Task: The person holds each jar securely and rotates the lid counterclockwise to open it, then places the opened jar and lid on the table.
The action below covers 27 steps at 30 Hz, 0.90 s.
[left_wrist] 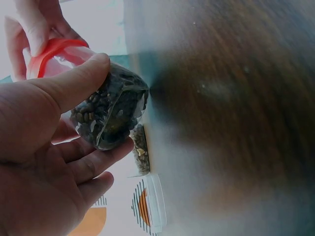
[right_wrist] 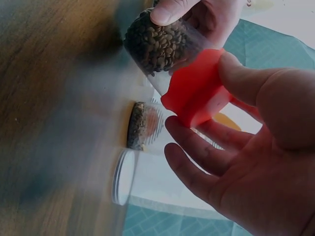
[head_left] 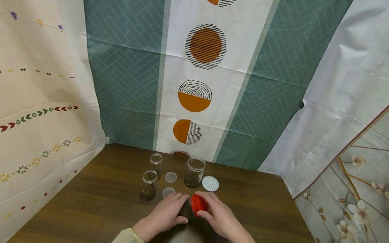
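My left hand grips a clear jar partly filled with small dark brown beans or pellets. Its thumb lies along one side, and the fingers support the other in the left wrist view. Over the jar's mouth sits a soft-looking red cover with a wavy edge. My right hand pinches that cover between thumb and fingers. The jar leans toward the right hand, its base low over the table. In the head view the left hand hides part of the jar.
Beyond the hands on the brown table stand three uncovered clear jars: a larger one and two smaller ones at the left, with dark contents. Two translucent lids and a patterned white lid lie among them. Hanging cloths border the table.
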{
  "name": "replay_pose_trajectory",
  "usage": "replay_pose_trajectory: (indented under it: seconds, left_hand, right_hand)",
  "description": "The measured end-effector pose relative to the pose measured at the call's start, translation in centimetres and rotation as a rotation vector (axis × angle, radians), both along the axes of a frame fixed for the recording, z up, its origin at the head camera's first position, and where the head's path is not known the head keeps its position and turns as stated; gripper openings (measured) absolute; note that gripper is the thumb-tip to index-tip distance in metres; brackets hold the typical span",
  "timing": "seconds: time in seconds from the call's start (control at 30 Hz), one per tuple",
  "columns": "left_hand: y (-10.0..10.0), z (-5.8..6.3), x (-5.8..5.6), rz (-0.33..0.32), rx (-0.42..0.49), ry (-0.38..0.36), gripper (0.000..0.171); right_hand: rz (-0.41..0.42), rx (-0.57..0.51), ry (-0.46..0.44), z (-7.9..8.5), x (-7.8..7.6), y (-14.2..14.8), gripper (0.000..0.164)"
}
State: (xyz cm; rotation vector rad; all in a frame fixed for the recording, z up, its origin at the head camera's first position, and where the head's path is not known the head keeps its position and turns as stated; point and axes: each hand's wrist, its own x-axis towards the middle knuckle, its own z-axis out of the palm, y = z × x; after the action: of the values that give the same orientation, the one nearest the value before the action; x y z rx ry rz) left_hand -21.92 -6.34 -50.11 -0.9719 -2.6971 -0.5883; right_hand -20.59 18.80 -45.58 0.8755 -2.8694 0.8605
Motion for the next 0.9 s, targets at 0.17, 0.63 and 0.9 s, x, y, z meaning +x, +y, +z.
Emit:
replay_pose_trajectory:
  seconds: [0.17,0.63,0.9]
  left_hand:
    - [0.04,-0.01,0.05,0.004,-0.005,0.01,0.071]
    - [-0.03,0.01,-0.11,0.001,-0.006,-0.039,0.072]
    - [0.03,0.12,-0.07,0.007,-0.019,-0.031,0.071]
  right_hand:
    - [0.026,0.003,0.001,0.1,-0.03,0.05,0.063]
    - [-0.143,-0.016,-0.082,0.32,-0.54,-0.56,0.067]
    - [-0.092,0.002,-0.043,0.43,-0.41,-0.38,0.056]
